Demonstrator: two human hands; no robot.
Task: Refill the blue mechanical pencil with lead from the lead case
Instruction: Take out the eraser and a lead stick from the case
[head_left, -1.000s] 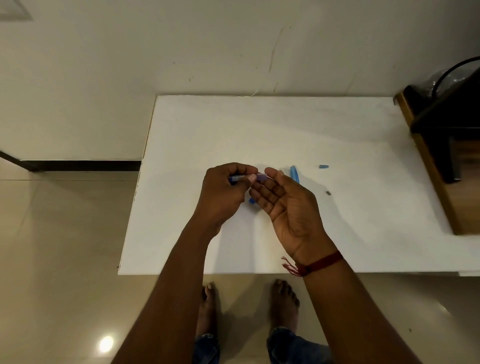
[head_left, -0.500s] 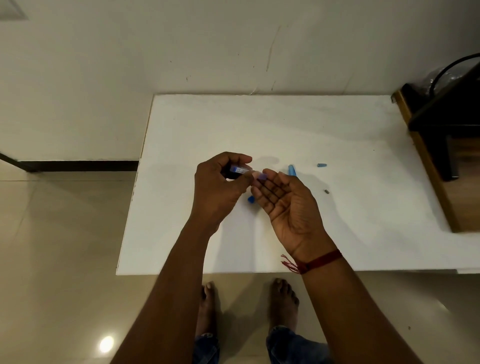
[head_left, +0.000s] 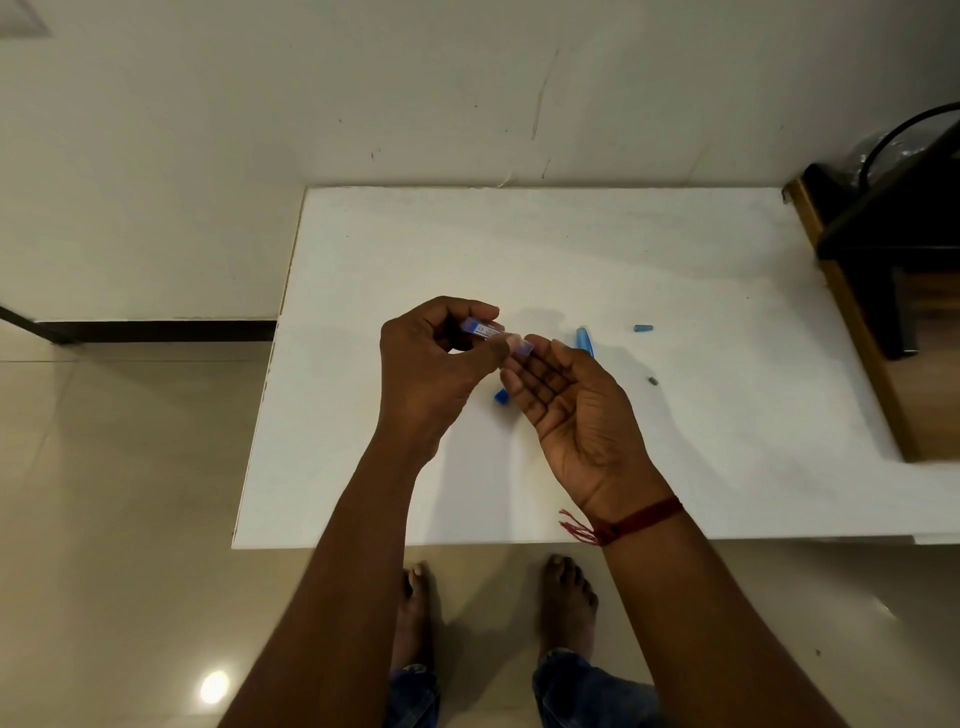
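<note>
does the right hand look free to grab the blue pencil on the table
Probably yes: the right hand is open, palm up, and the blue pencil lies on the table right under it, nothing else between.

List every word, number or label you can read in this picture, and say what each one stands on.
White label on the lead case, which the left hand pinches: dark print shows, but it is too small and blurred to read.
On the pencil, as far as it shows: no text can be made out.
No word or number in the picture can be read.
</note>
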